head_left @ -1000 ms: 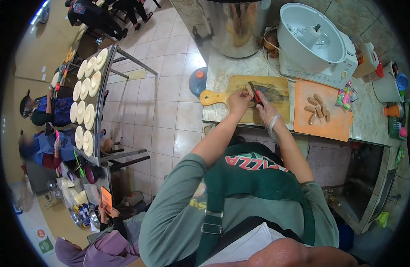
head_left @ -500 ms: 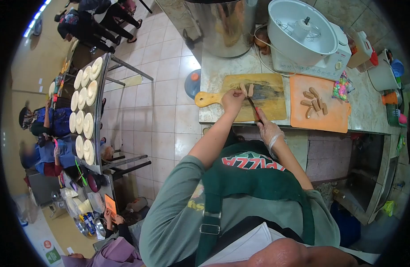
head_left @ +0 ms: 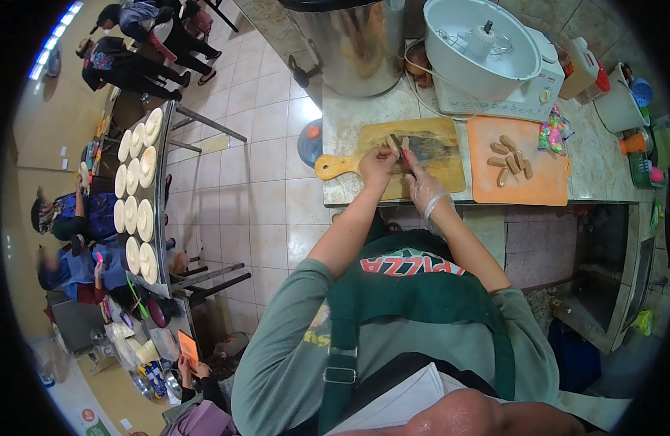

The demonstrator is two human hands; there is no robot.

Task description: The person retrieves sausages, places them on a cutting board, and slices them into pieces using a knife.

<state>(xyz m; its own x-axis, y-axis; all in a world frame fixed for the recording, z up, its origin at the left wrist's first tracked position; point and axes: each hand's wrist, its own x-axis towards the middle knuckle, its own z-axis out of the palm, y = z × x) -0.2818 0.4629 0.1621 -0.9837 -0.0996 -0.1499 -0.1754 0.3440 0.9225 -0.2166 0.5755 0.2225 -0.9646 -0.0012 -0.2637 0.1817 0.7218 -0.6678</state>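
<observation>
My bare left hand (head_left: 377, 166) is closed, fingertips pinching a light brown sausage piece (head_left: 392, 147) over the wooden cutting board (head_left: 440, 163). My right hand (head_left: 426, 190), in a clear plastic glove, grips the red handle of a knife (head_left: 406, 159). Its blade points away from me and lies right beside the pinched piece; whether it has entered it cannot be made out. Just right of the blade, partly behind it, another sausage piece rests on the board. To the right, several cut sausages (head_left: 512, 160) lie on an orange cutting mat (head_left: 487, 190).
A mixer (head_left: 487, 62) with a white bowl and a large metal container (head_left: 357, 58) stand behind the board. A bag of colourful wrapped items (head_left: 552, 134) sits at the mat's corner. Left, a table holds a tray with several pale dough rounds (head_left: 147, 168). Other people stand further left.
My right hand has moved forward and slightly left with the knife, bringing the blade up alongside the piece in my left hand. My left hand stays nearly in place.
</observation>
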